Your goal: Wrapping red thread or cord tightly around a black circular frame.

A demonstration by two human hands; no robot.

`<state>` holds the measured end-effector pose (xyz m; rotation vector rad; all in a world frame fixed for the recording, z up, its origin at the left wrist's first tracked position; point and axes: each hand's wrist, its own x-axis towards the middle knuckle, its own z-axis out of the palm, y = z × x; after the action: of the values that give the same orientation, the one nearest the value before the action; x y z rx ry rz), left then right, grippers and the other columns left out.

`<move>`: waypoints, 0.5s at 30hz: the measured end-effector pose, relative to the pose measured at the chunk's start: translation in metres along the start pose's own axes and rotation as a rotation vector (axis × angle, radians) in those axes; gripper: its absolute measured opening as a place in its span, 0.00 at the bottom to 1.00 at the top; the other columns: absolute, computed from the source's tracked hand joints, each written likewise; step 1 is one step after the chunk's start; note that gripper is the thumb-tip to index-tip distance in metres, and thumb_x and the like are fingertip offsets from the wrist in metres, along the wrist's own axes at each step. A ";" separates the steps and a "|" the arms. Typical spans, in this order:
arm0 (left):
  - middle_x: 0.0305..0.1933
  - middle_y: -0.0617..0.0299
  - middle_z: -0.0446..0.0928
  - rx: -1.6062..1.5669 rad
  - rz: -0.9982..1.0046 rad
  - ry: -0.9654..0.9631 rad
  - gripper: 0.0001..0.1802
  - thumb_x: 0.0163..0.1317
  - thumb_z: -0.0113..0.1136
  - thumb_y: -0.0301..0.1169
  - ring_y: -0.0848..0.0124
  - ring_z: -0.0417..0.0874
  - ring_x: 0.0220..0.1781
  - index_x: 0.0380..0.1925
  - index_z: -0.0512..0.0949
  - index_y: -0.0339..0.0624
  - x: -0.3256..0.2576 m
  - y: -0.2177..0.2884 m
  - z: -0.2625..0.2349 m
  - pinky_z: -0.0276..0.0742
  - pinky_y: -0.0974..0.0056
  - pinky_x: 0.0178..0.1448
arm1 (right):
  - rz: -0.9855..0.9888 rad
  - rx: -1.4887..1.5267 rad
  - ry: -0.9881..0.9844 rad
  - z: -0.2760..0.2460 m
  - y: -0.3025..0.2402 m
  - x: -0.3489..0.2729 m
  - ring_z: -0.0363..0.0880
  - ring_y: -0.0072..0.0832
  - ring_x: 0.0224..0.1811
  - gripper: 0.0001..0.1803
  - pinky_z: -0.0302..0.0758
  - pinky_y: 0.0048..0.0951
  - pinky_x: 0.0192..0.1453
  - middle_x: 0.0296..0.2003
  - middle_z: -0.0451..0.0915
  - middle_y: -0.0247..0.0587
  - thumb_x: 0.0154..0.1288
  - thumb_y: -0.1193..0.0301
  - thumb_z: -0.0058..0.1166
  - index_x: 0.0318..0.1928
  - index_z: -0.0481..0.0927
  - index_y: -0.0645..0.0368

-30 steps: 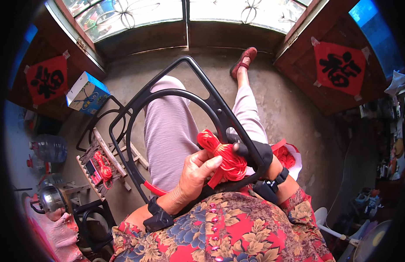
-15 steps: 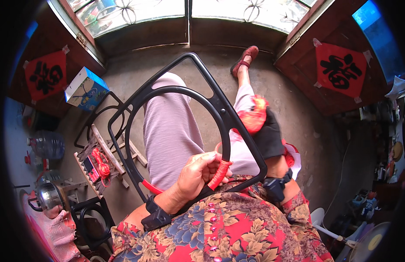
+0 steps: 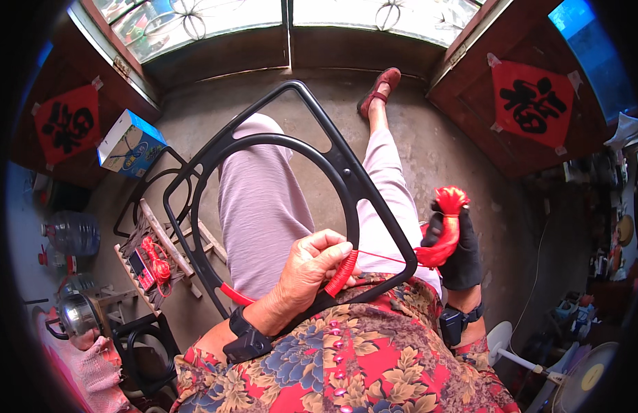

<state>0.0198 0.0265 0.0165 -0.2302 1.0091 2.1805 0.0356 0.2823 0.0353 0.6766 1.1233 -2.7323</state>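
Note:
A black metal frame [image 3: 347, 172], with a round ring set inside squared outer bars, rests across my lap. Tight coils of red cord [image 3: 343, 275] wrap the near right part of the ring. My left hand [image 3: 311, 265] is closed on those coils, thumb and fingers pinching at their upper end. My right hand [image 3: 460, 255], in a black glove, grips a thick skein of red cord [image 3: 443, 241] to the right of the frame. A thin strand runs nearly taut from the coils to the skein. Another red-wrapped section [image 3: 235, 294] shows at the ring's near left.
At my left, a low wooden stool [image 3: 164, 237] carries a bundle of red cord [image 3: 156, 260] and a small red device [image 3: 141, 270]. Another black frame [image 3: 150, 182] leans beyond it, near a blue-and-white box [image 3: 132, 144]. A white fan [image 3: 532, 368] stands at the right.
My right hand has swung right and slightly down with the skein, pulling the strand out straight. My left hand stays at the coils, its thumb now pressed on their upper end.

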 end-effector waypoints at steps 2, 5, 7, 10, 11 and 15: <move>0.29 0.60 0.79 0.001 0.002 0.019 0.08 0.64 0.56 0.30 0.72 0.83 0.30 0.38 0.75 0.37 -0.002 0.001 0.002 0.84 0.69 0.33 | 0.135 -0.225 -0.195 -0.004 -0.004 0.006 0.78 0.27 0.43 0.23 0.75 0.28 0.49 0.41 0.78 0.39 0.72 0.57 0.40 0.52 0.72 0.64; 0.29 0.61 0.79 0.026 0.037 0.049 0.08 0.64 0.57 0.30 0.74 0.82 0.29 0.37 0.75 0.37 -0.002 -0.003 0.001 0.81 0.71 0.32 | 0.190 -0.765 -0.310 0.014 0.005 0.005 0.74 0.21 0.48 0.20 0.69 0.23 0.56 0.46 0.78 0.38 0.64 0.73 0.48 0.55 0.72 0.67; 0.29 0.63 0.79 0.050 0.070 0.062 0.08 0.63 0.57 0.30 0.76 0.81 0.28 0.36 0.76 0.36 -0.003 -0.005 -0.002 0.79 0.73 0.32 | 0.308 -0.902 -0.466 0.029 0.003 0.007 0.73 0.19 0.47 0.24 0.70 0.23 0.53 0.45 0.78 0.36 0.59 0.73 0.56 0.56 0.73 0.66; 0.28 0.65 0.79 0.115 0.121 0.049 0.07 0.63 0.58 0.30 0.81 0.78 0.29 0.35 0.76 0.36 -0.005 -0.004 -0.003 0.74 0.76 0.33 | 0.299 -0.849 -0.487 0.031 0.011 0.021 0.72 0.20 0.47 0.32 0.70 0.23 0.53 0.44 0.78 0.35 0.48 0.68 0.68 0.54 0.73 0.65; 0.30 0.65 0.79 0.140 0.141 0.035 0.07 0.62 0.59 0.29 0.81 0.78 0.31 0.35 0.76 0.36 -0.004 -0.005 -0.006 0.73 0.76 0.36 | 0.298 -0.849 -0.488 0.040 0.016 0.023 0.72 0.20 0.47 0.32 0.70 0.23 0.53 0.44 0.78 0.35 0.48 0.68 0.68 0.54 0.73 0.65; 0.33 0.66 0.78 0.178 0.234 -0.032 0.11 0.59 0.61 0.29 0.80 0.77 0.33 0.41 0.75 0.38 -0.009 -0.001 -0.005 0.73 0.76 0.39 | 0.024 -0.553 -0.549 0.070 0.037 0.025 0.71 0.22 0.52 0.37 0.68 0.24 0.56 0.50 0.74 0.35 0.48 0.67 0.66 0.59 0.66 0.62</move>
<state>0.0267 0.0184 0.0157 0.0068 1.2570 2.2751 -0.0028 0.2092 0.0445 -0.1257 1.5684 -2.1895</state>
